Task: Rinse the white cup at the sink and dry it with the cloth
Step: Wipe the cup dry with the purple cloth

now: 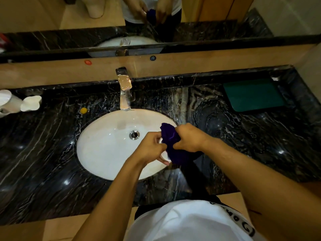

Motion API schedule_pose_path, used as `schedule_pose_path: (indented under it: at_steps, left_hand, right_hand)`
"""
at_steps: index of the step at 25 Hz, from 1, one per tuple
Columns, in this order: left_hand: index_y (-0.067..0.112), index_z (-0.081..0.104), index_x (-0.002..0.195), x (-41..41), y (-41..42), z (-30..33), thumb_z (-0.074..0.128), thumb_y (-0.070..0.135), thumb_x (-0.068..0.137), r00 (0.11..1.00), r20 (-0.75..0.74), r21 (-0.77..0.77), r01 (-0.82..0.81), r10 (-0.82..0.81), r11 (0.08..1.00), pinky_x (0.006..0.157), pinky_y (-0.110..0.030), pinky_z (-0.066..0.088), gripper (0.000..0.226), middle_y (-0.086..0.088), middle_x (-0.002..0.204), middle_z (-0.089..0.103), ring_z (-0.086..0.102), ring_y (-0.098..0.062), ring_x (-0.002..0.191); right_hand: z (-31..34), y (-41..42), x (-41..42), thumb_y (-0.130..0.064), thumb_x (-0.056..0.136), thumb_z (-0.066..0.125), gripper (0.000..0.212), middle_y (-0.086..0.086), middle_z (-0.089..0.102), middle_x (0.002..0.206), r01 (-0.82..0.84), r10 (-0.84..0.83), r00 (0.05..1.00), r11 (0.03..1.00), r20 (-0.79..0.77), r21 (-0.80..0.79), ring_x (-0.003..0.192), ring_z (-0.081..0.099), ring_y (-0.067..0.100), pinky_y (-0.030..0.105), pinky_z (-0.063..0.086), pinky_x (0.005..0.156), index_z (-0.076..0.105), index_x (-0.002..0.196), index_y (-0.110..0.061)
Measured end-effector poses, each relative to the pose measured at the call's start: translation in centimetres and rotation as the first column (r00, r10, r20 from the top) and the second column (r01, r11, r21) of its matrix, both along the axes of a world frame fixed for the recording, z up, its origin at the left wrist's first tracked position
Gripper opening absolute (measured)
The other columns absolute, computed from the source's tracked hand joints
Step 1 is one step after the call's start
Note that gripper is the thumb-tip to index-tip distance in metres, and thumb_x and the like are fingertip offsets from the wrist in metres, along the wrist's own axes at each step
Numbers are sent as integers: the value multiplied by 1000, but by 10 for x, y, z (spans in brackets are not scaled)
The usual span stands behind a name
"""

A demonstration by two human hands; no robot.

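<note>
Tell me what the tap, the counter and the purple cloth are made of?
Tap: looks like polished metal, since it shines like a mirror. Counter: probably glossy dark marble, with white veins. Purple cloth: seems soft, fuzzy fabric, bunched in both hands.

Both forearms were observed extended forward and inward from the lower edge of the view, bare to above the elbow, converging at mid-frame. The left hand (150, 149) was held slightly lower and nearer the body, wrist bent a little downward, fingers curled inward and closed around the white cup (164, 158), of which only a narrow part was visible beneath the fingers. The right hand (189, 138) was positioned just beside and slightly above the left, back of the hand turned upward, fingers folded into a grip on the purple cloth (172, 143). The fingertips of the two hands were nearly touching. The right forearm was seen crossing the frame at a steeper diagonal than the left.
</note>
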State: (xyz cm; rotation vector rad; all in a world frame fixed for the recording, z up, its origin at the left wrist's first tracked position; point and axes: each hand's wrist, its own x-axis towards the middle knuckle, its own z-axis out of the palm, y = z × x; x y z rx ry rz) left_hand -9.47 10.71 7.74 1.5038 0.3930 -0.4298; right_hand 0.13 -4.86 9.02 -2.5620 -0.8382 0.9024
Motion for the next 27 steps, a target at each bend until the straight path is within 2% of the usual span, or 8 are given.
schedule_pose_path:
  at_steps: [3,5,9,10,13,18,21,27]
  left_hand:
    - [19,68,109,17,13,7,49,-13,86,989,-43,41,146,-144,988,56,-43,64,43,1,112,67,76,-25,84]
    - [24,62,105,24,6,8,55,-5,87,1000,-27,121,5,-2,993,59,-39,63,35,-5,104,70,73,-17,77]
    - [20,65,108,19,-40,-5,54,20,99,840,50,89,-542,540,836,77,-42,61,15,-12,104,73,71,-25,91]
    - [20,64,111,16,-45,-10,48,26,102,828,69,138,-560,556,817,84,-46,60,19,-10,105,72,70,-26,95]
    - [15,62,112,14,-34,-16,43,29,105,881,106,279,-472,462,836,83,-50,59,24,-9,102,72,69,-28,94]
    - [7,54,117,23,-6,-2,41,27,107,998,-12,437,60,-61,897,44,-30,56,25,-5,102,64,72,-18,58]
    - [11,59,114,36,9,3,43,21,103,988,-48,423,154,-148,893,53,-39,61,22,-10,107,67,75,-29,72]
    - [23,53,121,20,-36,-10,43,21,103,890,194,329,-455,412,828,72,-40,59,21,2,97,66,65,-15,86]
  right_hand:
    - [-3,-9,1,-28,78,73,20,8,70,81,55,-52,998,995,-35,85,72,66,24,35,51,60,63,83,-10]
    - [-11,-8,-10,-26,81,71,12,8,72,83,305,-292,952,926,-91,222,76,67,24,37,54,65,66,82,-15]
    - [-20,10,-30,-16,84,66,10,0,75,72,882,-678,471,376,-565,284,77,72,24,32,57,62,72,76,-18]
    - [-23,12,-33,-14,83,66,9,0,75,72,880,-673,474,380,-569,283,77,72,24,32,57,63,73,78,-18]
    - [-21,5,-28,-21,78,70,13,1,74,84,631,-576,776,695,-259,345,78,69,20,32,55,69,72,91,-19]
    - [1,-9,10,-26,74,77,23,2,70,84,124,-118,992,968,-39,218,74,66,20,35,56,66,62,90,-21]
    - [-5,-9,4,-25,79,74,19,5,71,86,199,-185,979,952,-81,233,77,67,22,35,56,67,65,91,-14]
    - [-18,8,-12,-17,83,66,17,0,69,73,704,-649,706,604,-282,374,79,68,27,33,51,67,62,68,-25]
